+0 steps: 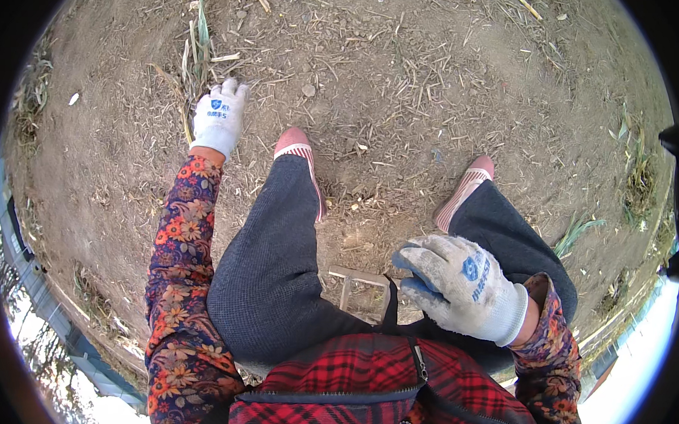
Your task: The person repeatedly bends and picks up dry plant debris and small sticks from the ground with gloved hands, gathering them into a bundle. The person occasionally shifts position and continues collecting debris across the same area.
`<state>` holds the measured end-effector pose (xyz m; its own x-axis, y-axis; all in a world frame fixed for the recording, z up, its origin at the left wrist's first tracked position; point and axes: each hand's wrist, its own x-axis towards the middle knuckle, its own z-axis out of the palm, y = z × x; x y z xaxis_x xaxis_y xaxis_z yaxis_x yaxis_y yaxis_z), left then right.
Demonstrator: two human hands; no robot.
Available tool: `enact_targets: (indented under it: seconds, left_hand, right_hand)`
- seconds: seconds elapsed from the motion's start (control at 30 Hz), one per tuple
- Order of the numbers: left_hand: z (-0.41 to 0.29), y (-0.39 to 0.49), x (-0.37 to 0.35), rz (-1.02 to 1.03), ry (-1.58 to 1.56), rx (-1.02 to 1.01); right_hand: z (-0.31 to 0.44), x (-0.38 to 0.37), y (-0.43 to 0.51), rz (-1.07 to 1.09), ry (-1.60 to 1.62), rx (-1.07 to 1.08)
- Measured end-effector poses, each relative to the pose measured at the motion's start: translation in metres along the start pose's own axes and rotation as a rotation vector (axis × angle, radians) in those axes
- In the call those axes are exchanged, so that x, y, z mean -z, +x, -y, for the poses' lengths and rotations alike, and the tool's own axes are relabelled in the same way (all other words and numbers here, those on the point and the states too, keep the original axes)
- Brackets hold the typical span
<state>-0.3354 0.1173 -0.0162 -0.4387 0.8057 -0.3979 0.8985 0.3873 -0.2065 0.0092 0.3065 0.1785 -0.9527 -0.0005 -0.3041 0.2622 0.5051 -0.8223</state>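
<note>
My left hand point(219, 116), in a white knit work glove with blue print, reaches down to the soil. Just beyond its fingertips stands a clump of dry stalks and green leaves point(200, 48). A long dry leaf blade point(185, 119) lies along the hand's left side. The palm faces down, so whether the fingers grip anything is hidden. My right hand point(460, 283), in a soiled matching glove with a blue-coated palm, hovers by my right thigh. Its thumb and fingers are bent with a gap between them, and nothing shows in that gap.
Bare soil point(380, 98) strewn with chopped straw spreads before me. Between my legs, a low metal frame point(356, 278) stands with a dark strap point(391, 300). Green leaves point(578, 233) grow at the right. A small stone point(308, 90) lies ahead of my left foot point(293, 140).
</note>
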Motion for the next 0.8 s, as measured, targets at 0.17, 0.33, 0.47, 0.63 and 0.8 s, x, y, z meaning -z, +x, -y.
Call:
enact_targets:
  seconds: [0.17, 0.33, 0.47, 0.63, 0.8]
  left_hand:
    - [-0.007, -0.079, -0.046, -0.124, -0.39, 0.301]
    - [-0.022, -0.171, -0.109, 0.051, -0.698, 0.742]
    - [-0.048, -0.191, -0.153, 0.071, -0.832, 0.913]
    - [-0.056, -0.155, -0.175, -0.128, -0.786, 0.988]
    - [-0.046, -0.111, -0.171, -0.171, -0.693, 1.013]
  right_hand:
    - [-0.004, 0.0, 0.005, 0.01, 0.084, -0.141]
    - [0.001, 0.003, 0.012, 0.004, 0.062, -0.181]
    - [0.001, 0.003, 0.016, -0.047, 0.115, -0.209]
    - [-0.004, -0.005, 0.018, -0.105, 0.125, -0.279]
    - [-0.012, -0.005, 0.025, -0.035, 0.117, -0.314]
